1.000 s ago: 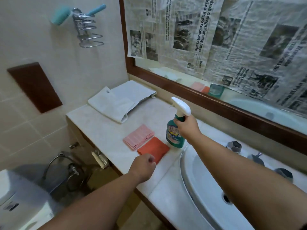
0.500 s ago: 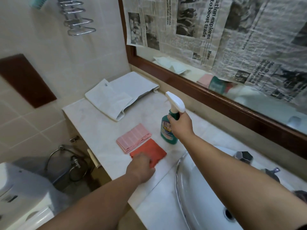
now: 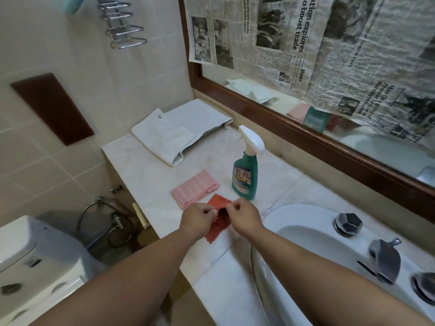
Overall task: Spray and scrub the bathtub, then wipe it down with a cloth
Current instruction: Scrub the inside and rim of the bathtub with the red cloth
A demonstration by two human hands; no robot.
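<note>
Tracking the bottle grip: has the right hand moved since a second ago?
Yes: the right hand left the spray bottle, moving nearer to pinch the red cloth.

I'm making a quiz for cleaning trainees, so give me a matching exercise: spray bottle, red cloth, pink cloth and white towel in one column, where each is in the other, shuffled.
1 spray bottle; 2 red cloth; 3 pink cloth; 4 white towel.
A pinched by left hand and right hand; B far end of the counter; C standing upright, untouched; D folded flat beside the red cloth.
Pairs: 1-C, 2-A, 3-D, 4-B.
</note>
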